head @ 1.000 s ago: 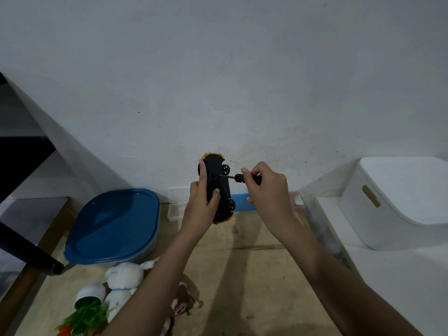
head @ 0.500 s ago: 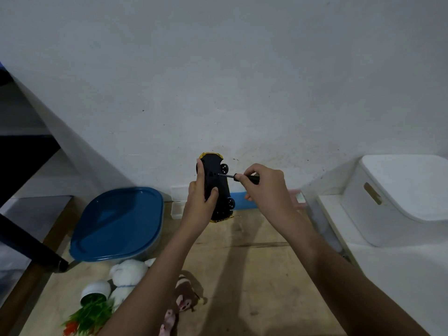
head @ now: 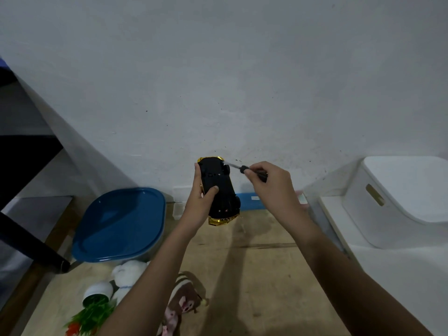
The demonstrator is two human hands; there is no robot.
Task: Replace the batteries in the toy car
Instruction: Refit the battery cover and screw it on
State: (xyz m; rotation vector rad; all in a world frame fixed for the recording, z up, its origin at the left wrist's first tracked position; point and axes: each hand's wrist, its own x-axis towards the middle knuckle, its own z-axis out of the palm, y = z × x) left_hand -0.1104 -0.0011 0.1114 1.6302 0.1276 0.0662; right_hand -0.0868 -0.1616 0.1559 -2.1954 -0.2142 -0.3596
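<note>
Toy car: the toy car is held up in the middle of the frame, clear of the desk. Its black underside faces the camera and its gold edges show at top and bottom.
Left hand: the left hand grips the car from its left side, fingers behind the body and the thumb pressed on the underside.
Right hand: the right hand is closed round the handle of a screwdriver, just right of the car.
Screwdriver tip: the shaft points up and left toward the car's upper right corner, beside a wheel. It is blurred, so I cannot tell whether it touches the car.
Step in hand: probably working on the battery cover screw. No screw or cover can be made out.
Risk, slipping: with the car held in the air, a push on a badly seated tip could make it skid off and jab the left thumb or scratch the underside.
Risk, lost screw: a loosened screw could drop from this height onto the desk and roll among the plush toys at lower left or under the blue-lidded tub.
Risk, dropped car: the one-handed grip could twist under turning force and let the car fall.
Right of frame: a white bin stands well apart from the hands.
</note>
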